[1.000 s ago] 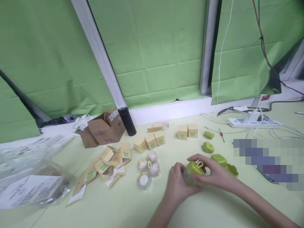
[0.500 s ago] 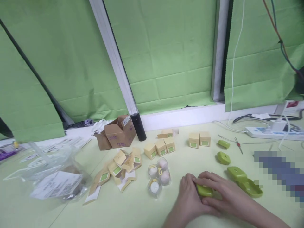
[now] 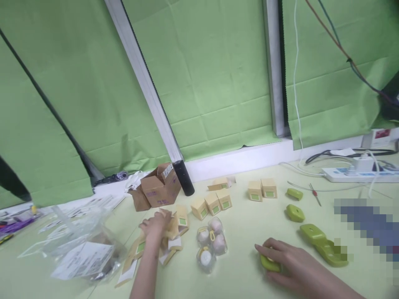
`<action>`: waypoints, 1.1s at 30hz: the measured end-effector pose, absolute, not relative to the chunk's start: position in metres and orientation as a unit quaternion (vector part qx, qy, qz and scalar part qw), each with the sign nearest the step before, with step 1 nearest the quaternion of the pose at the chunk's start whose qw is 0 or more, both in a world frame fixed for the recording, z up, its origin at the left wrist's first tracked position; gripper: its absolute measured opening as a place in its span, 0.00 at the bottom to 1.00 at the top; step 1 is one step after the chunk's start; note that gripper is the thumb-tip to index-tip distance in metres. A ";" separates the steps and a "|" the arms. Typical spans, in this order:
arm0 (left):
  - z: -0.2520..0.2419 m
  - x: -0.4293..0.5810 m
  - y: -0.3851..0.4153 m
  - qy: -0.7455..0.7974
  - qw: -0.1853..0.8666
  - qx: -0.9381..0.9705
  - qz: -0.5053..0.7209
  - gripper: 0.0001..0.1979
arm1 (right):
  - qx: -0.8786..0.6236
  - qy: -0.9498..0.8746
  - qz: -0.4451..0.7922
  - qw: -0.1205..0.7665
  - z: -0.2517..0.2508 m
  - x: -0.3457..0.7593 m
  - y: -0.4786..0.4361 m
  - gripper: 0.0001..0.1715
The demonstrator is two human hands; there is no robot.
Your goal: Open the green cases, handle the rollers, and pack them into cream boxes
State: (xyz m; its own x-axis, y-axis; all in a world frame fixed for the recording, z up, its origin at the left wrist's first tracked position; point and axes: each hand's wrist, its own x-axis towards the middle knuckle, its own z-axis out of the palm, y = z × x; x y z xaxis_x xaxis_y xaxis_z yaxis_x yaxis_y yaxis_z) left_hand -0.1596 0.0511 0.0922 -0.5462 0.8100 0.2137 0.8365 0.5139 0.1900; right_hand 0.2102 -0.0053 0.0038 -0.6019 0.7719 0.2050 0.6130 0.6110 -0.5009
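My right hand [image 3: 288, 265] lies over a small green case [image 3: 268, 262] on the pale green table, fingers curled on top of it. My left hand [image 3: 155, 226] has reached out to the left and rests on a heap of flattened tan cartons with green labels [image 3: 174, 232]. Whether it grips one I cannot tell. Between the hands lie three clear round capsules [image 3: 209, 243] with white and pink contents.
Folded tan boxes stand in a row [image 3: 212, 203] and a pair [image 3: 262, 189] behind. More green cases [image 3: 294, 212] and a green tray [image 3: 324, 246] lie right. A brown cardboard box [image 3: 157, 191], black cylinder [image 3: 183, 177], plastic bag [image 3: 75, 245] and power strip [image 3: 358, 174] ring the area.
My left hand left the green case and moved left onto the heap of flat cartons. My right hand stayed on the case, now pressed down on the table.
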 end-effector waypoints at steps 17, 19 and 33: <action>0.054 0.012 -0.007 -0.337 -0.624 -0.583 -0.396 0.40 | -0.470 -0.590 0.432 0.494 0.012 0.221 0.016 0.30; 0.033 0.027 -0.007 -0.329 -0.653 -0.595 -0.335 0.43 | -0.479 -0.529 0.461 0.527 0.018 0.223 0.018 0.30; 0.007 0.035 -0.010 -0.361 -0.714 -0.478 -0.363 0.32 | -0.434 -0.575 0.604 0.340 0.020 0.227 0.016 0.30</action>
